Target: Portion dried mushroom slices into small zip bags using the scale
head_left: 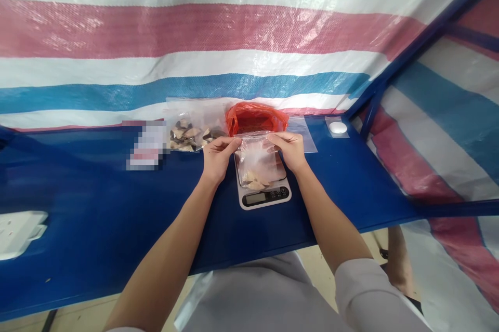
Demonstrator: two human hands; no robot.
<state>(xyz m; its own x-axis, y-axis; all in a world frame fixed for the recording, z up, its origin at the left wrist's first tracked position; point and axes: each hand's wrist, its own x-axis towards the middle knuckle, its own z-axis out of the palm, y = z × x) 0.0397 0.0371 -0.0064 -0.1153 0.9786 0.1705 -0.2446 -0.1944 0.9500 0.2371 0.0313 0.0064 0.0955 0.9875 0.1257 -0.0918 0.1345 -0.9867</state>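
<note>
Your left hand (218, 158) and right hand (291, 149) pinch the 2 upper corners of a clear zip-lock bag (257, 158), fingers closed narrow on the film, probably to keep its mouth stretched straight. The bag hangs over the digital kitchen scale (267, 199); you can't tell whether its base rests there. Its few pale dried slices (255, 182) gather at the bottom, likely by their own weight. Behind the scale, the red plastic bag (255, 114) gapes towards you, perhaps for easy reaching. On the blue tabletop (156, 217), filled clear bags (191, 134) stand left of it, seemingly set aside to leave the scale accessible.
</note>
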